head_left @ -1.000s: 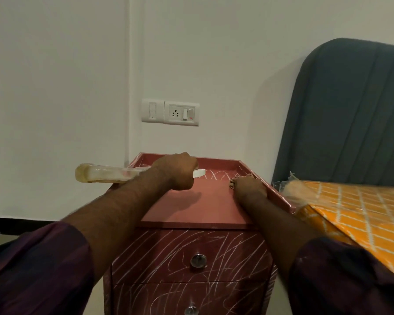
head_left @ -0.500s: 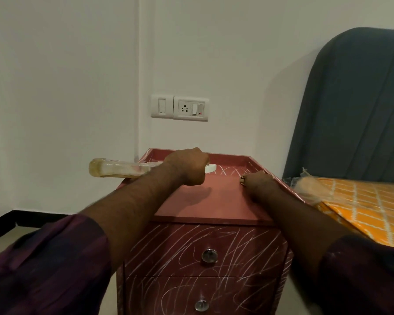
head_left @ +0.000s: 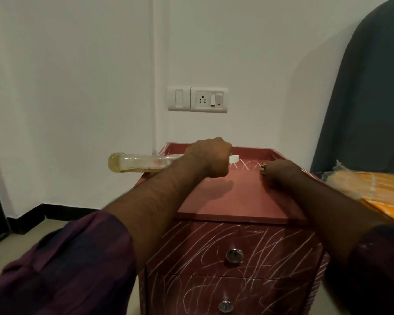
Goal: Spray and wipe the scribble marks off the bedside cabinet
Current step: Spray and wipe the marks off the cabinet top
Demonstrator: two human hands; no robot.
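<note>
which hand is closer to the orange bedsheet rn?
Right. The right hand rests on the cabinet top by its right rim, next to the orange bedsheet; the left hand grips the spray bottle farther left.

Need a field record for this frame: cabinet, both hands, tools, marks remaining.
cabinet: reddish-brown bedside cabinet with a raised rim and two drawers
left hand: left hand grips a clear plastic spray bottle, held level, white nozzle over the cabinet top
right hand: right hand rests on the top by the right rim; a small brownish pad peeks from under it, grip hidden
marks on top: white scribbles only along the back; nearer part looks clean
marks on drawers: both fronts heavily scribbled
surroundings: white wall socket plate above, orange patterned bedcover at right
</note>
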